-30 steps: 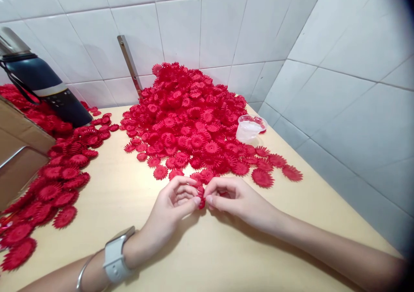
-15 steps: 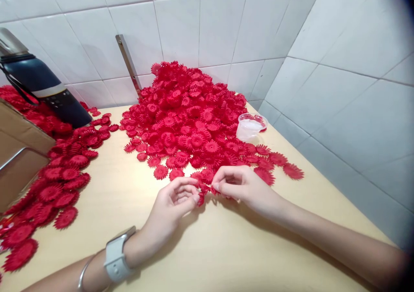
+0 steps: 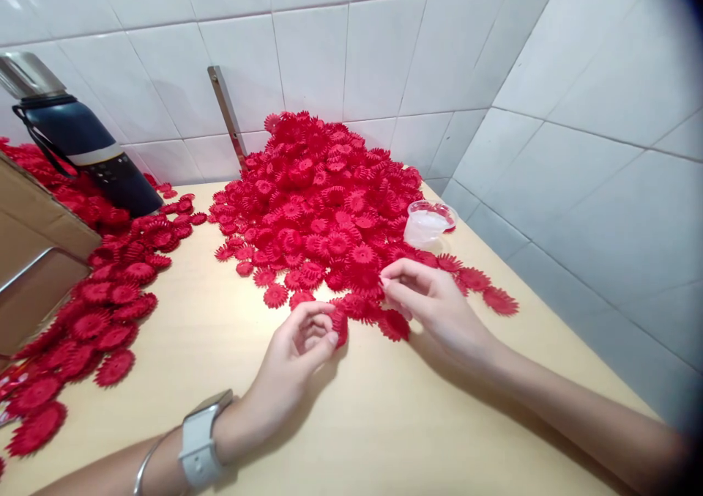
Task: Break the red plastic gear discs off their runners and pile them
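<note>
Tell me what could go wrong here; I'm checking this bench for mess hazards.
1. The right hand reaches into the foot of the big heap of red flowers; pulling one out could send others sliding.
2. The clear plastic cup stands against that heap near the right hand and might tip.
3. The left hand pinches one flower by its fingertips alone; it could slip.

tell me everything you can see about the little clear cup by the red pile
The small clear plastic cup looks thin and see-through, with a rolled rim and a milky base. It lies tilted on the pale wooden table, mouth facing right and away. It sits at the right edge of the big heap of red toothed plastic flowers, some of which touch it, close to the white tiled wall. A few red pieces show through its mouth. Neither hand touches it.
</note>
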Tool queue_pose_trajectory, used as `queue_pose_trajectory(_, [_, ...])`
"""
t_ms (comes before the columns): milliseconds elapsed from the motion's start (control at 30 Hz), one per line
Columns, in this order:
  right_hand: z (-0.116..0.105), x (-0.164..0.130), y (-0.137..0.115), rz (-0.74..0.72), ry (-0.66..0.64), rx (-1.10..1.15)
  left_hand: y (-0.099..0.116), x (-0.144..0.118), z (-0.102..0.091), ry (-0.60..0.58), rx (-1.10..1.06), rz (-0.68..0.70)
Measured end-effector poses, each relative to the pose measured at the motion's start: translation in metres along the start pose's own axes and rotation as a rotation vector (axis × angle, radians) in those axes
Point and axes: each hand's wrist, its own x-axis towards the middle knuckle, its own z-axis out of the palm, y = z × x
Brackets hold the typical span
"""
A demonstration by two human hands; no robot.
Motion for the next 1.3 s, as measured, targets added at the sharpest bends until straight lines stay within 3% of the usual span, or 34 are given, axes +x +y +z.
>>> queue_pose_trajectory(133, [0.01,-0.009,-0.003,0.025,-0.138,0.008,0.001,0.001,0.002,0.032,-0.097,-0.068])
queue_pose_trajectory(267, [0.014,-0.015,-0.003,-0.062,-0.157,-0.125,-0.001,0.004,0.001,-0.038,-0.198,-0.14])
queue_pose_trajectory(333, [0.013,-0.016,-0.001,-0.248,-0.101,-0.29,-0.001,0.005,0.0,-0.079,-0.209,-0.129])
queue_pose_trajectory(467, [0.008,-0.017,0.008,-0.852,0.034,-0.637,0.001,0.005,0.0,-0.185,-0.223,-0.092])
queue_pose_trajectory(533, [0.007,-0.018,0.012,-1.01,0.02,-0.742,0.001,0.004,0.0,-0.238,-0.216,-0.093])
queue_pose_trajectory(600, [0.006,-0.018,0.015,-1.078,-0.024,-0.832,0.001,0.004,-0.001,-0.266,-0.2,-0.106])
queue_pose_trajectory(733, [0.008,-0.018,0.017,-1.166,-0.088,-0.929,0.0,0.003,-0.003,-0.244,-0.126,-0.11])
queue_pose_trajectory(967, [0.01,-0.018,0.016,-1.132,-0.111,-0.887,0.002,0.003,-0.002,-0.209,-0.039,-0.079])
queue_pose_trajectory(1133, [0.011,-0.017,0.015,-1.25,-0.12,-0.93,0.002,0.003,-0.003,-0.22,-0.01,-0.093])
queue_pose_trajectory(1233, [0.011,-0.016,0.014,-1.175,-0.098,-0.863,0.0,0.004,-0.003,-0.243,-0.019,-0.107])
queue_pose_trajectory(1300, [0.011,-0.016,0.012,-1.051,-0.108,-0.76,-0.001,0.005,-0.004,-0.244,-0.04,-0.099])
